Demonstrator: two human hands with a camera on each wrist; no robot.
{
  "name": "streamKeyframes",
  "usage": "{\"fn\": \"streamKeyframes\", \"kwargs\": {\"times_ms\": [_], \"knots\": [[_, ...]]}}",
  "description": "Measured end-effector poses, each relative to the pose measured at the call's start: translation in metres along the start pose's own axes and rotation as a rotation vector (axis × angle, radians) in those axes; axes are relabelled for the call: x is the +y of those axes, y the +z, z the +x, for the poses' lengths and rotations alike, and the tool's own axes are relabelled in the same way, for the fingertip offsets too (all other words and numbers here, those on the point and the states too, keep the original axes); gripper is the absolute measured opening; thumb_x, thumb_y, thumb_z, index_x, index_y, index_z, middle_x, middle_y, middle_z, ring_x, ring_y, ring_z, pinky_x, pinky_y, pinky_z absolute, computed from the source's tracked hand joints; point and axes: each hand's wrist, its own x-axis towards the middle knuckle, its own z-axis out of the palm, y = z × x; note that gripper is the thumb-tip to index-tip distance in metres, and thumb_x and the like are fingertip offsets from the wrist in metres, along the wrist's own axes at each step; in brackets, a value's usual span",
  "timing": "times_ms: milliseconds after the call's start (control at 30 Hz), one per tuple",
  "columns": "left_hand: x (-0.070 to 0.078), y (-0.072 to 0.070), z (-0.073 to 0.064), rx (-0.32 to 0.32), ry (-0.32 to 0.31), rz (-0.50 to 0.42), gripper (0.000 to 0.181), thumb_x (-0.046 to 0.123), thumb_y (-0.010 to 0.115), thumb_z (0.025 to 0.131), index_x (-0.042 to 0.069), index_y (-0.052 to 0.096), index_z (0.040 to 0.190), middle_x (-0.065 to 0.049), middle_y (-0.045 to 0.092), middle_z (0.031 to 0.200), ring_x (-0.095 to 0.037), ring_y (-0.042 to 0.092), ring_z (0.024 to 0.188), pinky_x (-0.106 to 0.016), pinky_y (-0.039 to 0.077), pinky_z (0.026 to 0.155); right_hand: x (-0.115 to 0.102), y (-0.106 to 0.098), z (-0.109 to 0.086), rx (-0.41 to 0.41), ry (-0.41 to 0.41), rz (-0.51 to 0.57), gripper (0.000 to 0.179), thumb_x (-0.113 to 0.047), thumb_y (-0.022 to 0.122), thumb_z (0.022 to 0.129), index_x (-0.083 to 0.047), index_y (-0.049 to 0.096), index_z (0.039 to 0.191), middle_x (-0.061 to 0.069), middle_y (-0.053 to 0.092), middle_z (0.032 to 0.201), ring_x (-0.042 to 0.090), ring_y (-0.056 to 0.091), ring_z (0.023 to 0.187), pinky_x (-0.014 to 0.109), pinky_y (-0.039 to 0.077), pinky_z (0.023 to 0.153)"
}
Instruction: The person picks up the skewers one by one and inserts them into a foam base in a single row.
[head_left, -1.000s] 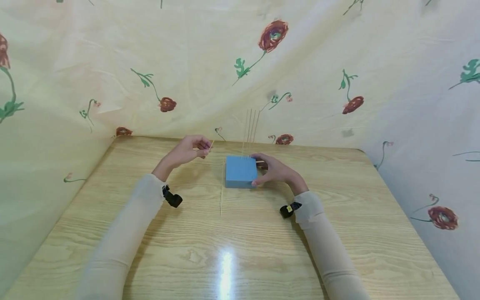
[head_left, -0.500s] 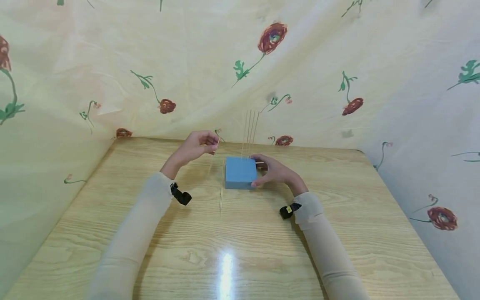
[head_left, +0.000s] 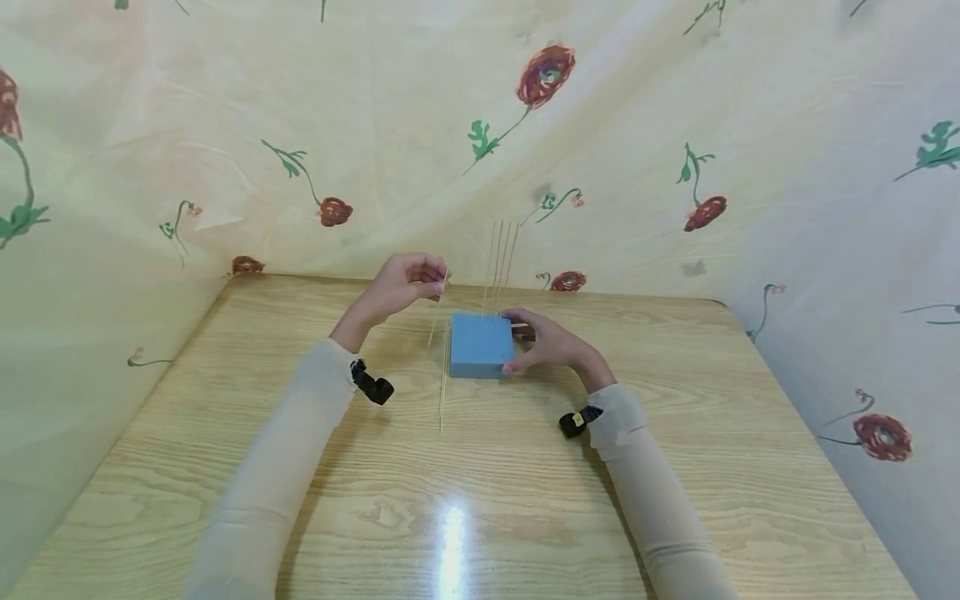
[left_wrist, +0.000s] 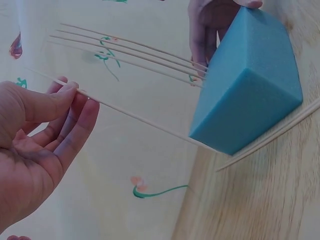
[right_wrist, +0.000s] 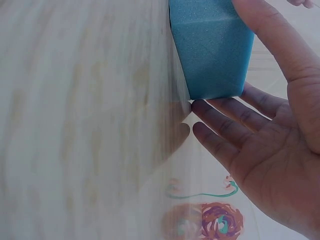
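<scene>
My left hand [head_left: 405, 283] pinches a thin wooden skewer [left_wrist: 145, 121] between thumb and fingertips. The skewer slants down, and in the left wrist view its lower end overlaps the near bottom corner of a blue foam block [head_left: 482, 343]. The block sits on the table, and my right hand [head_left: 551, 340] grips its right side, thumb at the front and fingers at the back. Several skewers [head_left: 497, 267] stand upright in a row along the block's far edge. In the right wrist view, thumb and fingers [right_wrist: 220, 120] lie against the block.
Loose skewers [head_left: 443, 392] lie on the wooden table [head_left: 525, 500] just left of the block. Behind the table hangs a flower-printed cloth [head_left: 405, 125], which also covers both sides. A small black camera [head_left: 372, 385] is strapped to the left sleeve, another [head_left: 573, 423] to the right.
The left hand has moved right and toward the back with its skewer, closer to the block; the skewer now points more steeply downward. The right hand and block have stayed put.
</scene>
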Motion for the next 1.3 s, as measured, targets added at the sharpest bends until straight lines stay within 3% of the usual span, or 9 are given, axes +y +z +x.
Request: {"fn": "streamKeyframes", "kwargs": {"times_ms": [200,333,433,567,700,800,967,1300], "knots": [[0.006,0.003,0.003,0.024,0.003,-0.028,0.017,-0.003,0.063,0.098,-0.007,0.065,0.115,-0.01,0.065,0.099,-0.019,0.065,0.09,-0.04,0.062,0.087,0.002,0.0,0.0,-0.002,-0.007,0.0,0.104,-0.015,0.089,0.08,-0.004,0.025,0.16,0.018,0.03,0.164,0.042,0.034,0.15,0.055,0.034,0.122],[0.008,0.005,0.005,0.05,0.01,-0.071,0.016,-0.003,0.062,0.098,-0.007,0.064,0.114,-0.022,0.064,0.105,-0.019,0.064,0.088,-0.028,0.062,0.08,0.001,0.001,-0.001,0.002,-0.007,0.001,0.103,-0.014,0.089,0.079,-0.005,0.026,0.16,0.018,0.03,0.164,0.042,0.034,0.15,0.055,0.034,0.122],[0.009,0.007,0.007,0.074,0.02,-0.097,0.015,-0.003,0.063,0.098,-0.006,0.064,0.113,-0.028,0.062,0.109,-0.018,0.064,0.087,-0.027,0.061,0.079,0.002,0.0,-0.001,0.004,-0.006,-0.002,0.103,-0.014,0.089,0.08,-0.005,0.026,0.16,0.017,0.03,0.164,0.042,0.034,0.15,0.055,0.033,0.123],[0.009,0.011,0.01,0.1,0.038,-0.115,0.015,-0.003,0.063,0.098,-0.006,0.065,0.112,-0.021,0.065,0.106,-0.022,0.065,0.09,-0.027,0.061,0.08,0.003,0.0,0.0,0.004,-0.011,-0.006,0.103,-0.015,0.089,0.08,-0.005,0.026,0.16,0.017,0.03,0.164,0.041,0.033,0.15,0.055,0.033,0.123],[0.009,0.015,0.013,0.122,0.057,-0.134,0.015,-0.003,0.064,0.097,-0.006,0.064,0.112,-0.011,0.067,0.099,-0.036,0.064,0.095,-0.025,0.062,0.079,0.003,0.0,0.0,0.005,-0.009,-0.012,0.103,-0.016,0.089,0.079,-0.004,0.027,0.16,0.017,0.031,0.164,0.041,0.034,0.15,0.055,0.033,0.122],[0.009,0.018,0.015,0.144,0.077,-0.141,0.016,-0.003,0.064,0.097,-0.007,0.065,0.112,-0.015,0.067,0.1,-0.041,0.063,0.096,-0.026,0.062,0.078,0.002,0.0,-0.001,0.005,-0.008,-0.017,0.103,-0.016,0.089,0.08,-0.004,0.026,0.16,0.018,0.032,0.163,0.042,0.034,0.149,0.056,0.033,0.122],[0.006,0.023,0.02,0.18,0.109,-0.149,0.017,-0.004,0.065,0.096,-0.008,0.065,0.112,-0.033,0.063,0.108,-0.029,0.066,0.09,-0.03,0.063,0.079,0.0,0.0,-0.001,0.003,-0.005,-0.016,0.102,-0.015,0.088,0.08,-0.003,0.026,0.16,0.018,0.031,0.163,0.042,0.033,0.15,0.057,0.033,0.122],[0.009,0.037,0.027,0.245,0.132,-0.174,0.018,-0.008,0.064,0.095,-0.013,0.064,0.113,-0.034,0.063,0.109,-0.012,0.066,0.083,-0.026,0.062,0.078,0.001,0.0,0.0,0.0,-0.011,-0.015,0.104,-0.018,0.089,0.08,-0.003,0.025,0.16,0.018,0.03,0.164,0.043,0.034,0.149,0.056,0.033,0.122]]}}
